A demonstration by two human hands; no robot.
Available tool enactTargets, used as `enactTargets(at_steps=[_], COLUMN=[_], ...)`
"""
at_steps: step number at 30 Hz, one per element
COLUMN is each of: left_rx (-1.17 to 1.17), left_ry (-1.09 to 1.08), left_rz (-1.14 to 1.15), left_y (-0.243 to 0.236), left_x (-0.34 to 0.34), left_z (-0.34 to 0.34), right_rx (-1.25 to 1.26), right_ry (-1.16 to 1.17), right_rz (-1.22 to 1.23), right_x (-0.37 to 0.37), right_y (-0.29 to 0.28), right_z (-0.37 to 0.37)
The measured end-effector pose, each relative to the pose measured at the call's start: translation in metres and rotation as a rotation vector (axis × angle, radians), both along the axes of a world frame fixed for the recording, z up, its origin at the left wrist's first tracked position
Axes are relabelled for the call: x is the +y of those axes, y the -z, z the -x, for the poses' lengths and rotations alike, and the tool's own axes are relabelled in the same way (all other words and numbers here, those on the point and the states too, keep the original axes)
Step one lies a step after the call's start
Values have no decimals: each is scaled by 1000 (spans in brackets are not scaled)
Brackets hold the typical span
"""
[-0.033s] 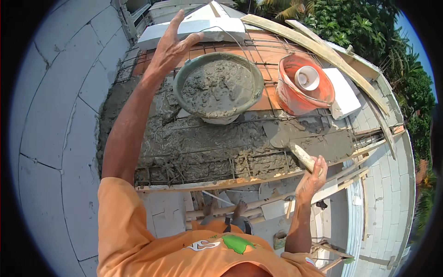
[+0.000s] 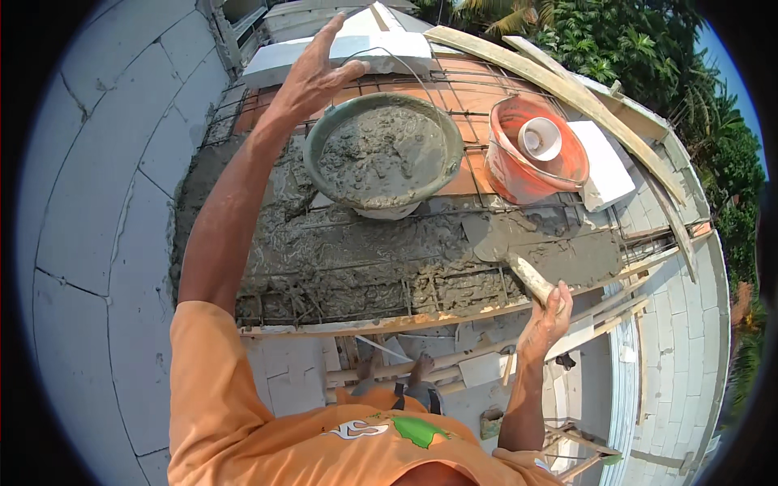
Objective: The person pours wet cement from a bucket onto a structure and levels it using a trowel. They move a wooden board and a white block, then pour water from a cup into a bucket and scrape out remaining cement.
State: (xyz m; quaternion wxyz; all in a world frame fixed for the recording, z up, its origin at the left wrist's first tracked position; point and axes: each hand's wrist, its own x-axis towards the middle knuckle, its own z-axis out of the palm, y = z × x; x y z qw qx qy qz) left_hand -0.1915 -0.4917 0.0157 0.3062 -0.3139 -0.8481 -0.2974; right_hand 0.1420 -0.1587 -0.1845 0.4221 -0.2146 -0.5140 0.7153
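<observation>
My left hand (image 2: pixel 320 77) is raised beside the handle (image 2: pixel 387 50) of a grey-green bucket (image 2: pixel 381 154) full of wet cement, with fingers spread; whether a fingertip touches the handle is hard to tell. My right hand (image 2: pixel 549 320) grips the pale handle (image 2: pixel 528 275) of a trowel, whose blade (image 2: pixel 485 237) lies on wet cement (image 2: pixel 365 251) spread over steel bars at the front of the slab. An orange bucket (image 2: pixel 519 178) holding a white cup (image 2: pixel 539 138) stands right of the cement bucket, on the orange formwork.
A white block wall (image 2: pixel 105 227) rises on the left. A white block (image 2: pixel 340 57) lies at the back, another (image 2: pixel 608 186) at the right, beside long planks (image 2: pixel 567 81). A wooden edge board (image 2: pixel 421 320) borders the slab above a lower level with timbers. Trees (image 2: pixel 616 57) stand beyond.
My left hand has shifted slightly up and to the right near the bucket handle. My right hand and the trowel are almost still.
</observation>
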Motion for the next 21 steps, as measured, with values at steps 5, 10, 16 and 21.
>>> enactTargets(at_steps=[5, 10, 16, 21], left_rx=[-44, -228, 194, 184], left_ry=[140, 166, 104, -64], left_rz=[196, 64, -277, -355], left_y=[-17, -33, 0, -16], left_x=[41, 39, 40, 53], left_z=[35, -15, -63, -62], right_rx=[-215, -232, -426, -400], right_ry=[-31, 149, -32, -514], right_rz=[-237, -405, -1009, -881], right_x=[-4, -5, -67, -113], right_y=[-14, -24, -18, 7], right_z=[-21, -45, -50, 3])
